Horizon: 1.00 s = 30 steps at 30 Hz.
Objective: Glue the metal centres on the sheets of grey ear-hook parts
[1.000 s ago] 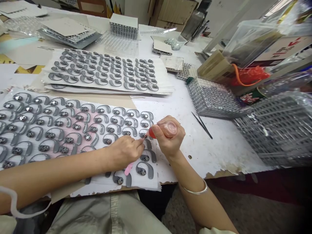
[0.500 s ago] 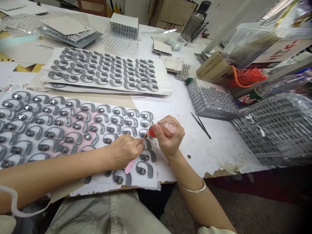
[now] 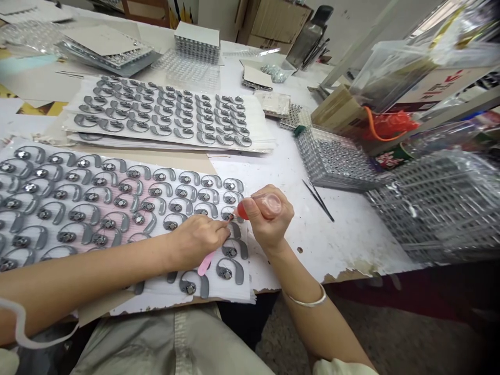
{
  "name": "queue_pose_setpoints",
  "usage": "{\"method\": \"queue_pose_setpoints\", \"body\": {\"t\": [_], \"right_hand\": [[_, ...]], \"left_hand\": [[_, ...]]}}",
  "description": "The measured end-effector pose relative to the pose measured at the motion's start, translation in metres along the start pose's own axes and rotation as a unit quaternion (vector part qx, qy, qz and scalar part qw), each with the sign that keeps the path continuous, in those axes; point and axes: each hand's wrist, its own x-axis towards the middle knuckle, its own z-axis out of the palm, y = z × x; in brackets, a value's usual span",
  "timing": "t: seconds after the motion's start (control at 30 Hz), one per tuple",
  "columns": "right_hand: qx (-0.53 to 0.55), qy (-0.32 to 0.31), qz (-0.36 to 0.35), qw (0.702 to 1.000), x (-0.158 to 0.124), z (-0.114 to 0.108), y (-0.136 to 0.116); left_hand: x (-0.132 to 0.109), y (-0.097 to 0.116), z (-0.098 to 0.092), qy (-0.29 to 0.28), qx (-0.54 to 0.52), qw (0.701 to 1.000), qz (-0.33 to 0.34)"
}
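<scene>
My right hand [image 3: 271,219] is wrapped round a small squeeze bottle [image 3: 269,204] with a red cap end, its tip pointing left and down at a grey hook-shaped piece [image 3: 227,215]. Close beside that tip, my left hand [image 3: 201,237] is closed on a thin pink tool [image 3: 205,263], which looks like tweezers; its flat end sticks out below the palm. Both hands are over the right edge of a white sheet [image 3: 250,284] covered with rows of grey curved pieces, each with a round dark part. My left forearm hides some of the lower rows.
Behind lies a second stack of sheets [image 3: 258,125] with similar grey pieces. Black tweezers [image 3: 318,200] rest on the table to the right. Further right are clear trays [image 3: 339,156], a wrapped stack [image 3: 441,208] and a cardboard box [image 3: 336,112]. A dark bottle [image 3: 310,39] stands at the back.
The whole view has shifted slightly, so everything appears a little further left. Both hands keep their grips and stay at nearly the same spot on the sheet.
</scene>
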Motion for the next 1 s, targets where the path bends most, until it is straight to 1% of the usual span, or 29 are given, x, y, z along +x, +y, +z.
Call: {"method": "queue_pose_setpoints", "body": {"t": [0.23, 0.47, 0.67, 0.9, 1.0], "right_hand": [[-0.011, -0.017, -0.04, 0.999, -0.0031, -0.0012, 0.0014], [-0.029, -0.015, -0.071, 0.997, -0.002, -0.0015, 0.0006], [-0.026, -0.012, -0.062, 0.998, -0.0022, -0.0013, -0.0008], [-0.051, -0.013, -0.06, 0.997, -0.0023, -0.0008, -0.0006], [-0.046, -0.008, -0.061, 0.997, -0.0025, -0.0014, -0.0005]], "left_hand": [[0.0008, 0.001, -0.0015, -0.01, -0.001, 1.0, 0.0], [0.0006, 0.0011, -0.0008, -0.009, -0.006, 1.0, -0.007], [0.0007, 0.0001, -0.0028, -0.006, -0.018, 1.0, -0.011], [0.0004, -0.0023, -0.0038, -0.022, -0.026, 0.999, -0.011], [0.0005, -0.0032, -0.0041, -0.024, -0.031, 0.999, -0.012]]}}
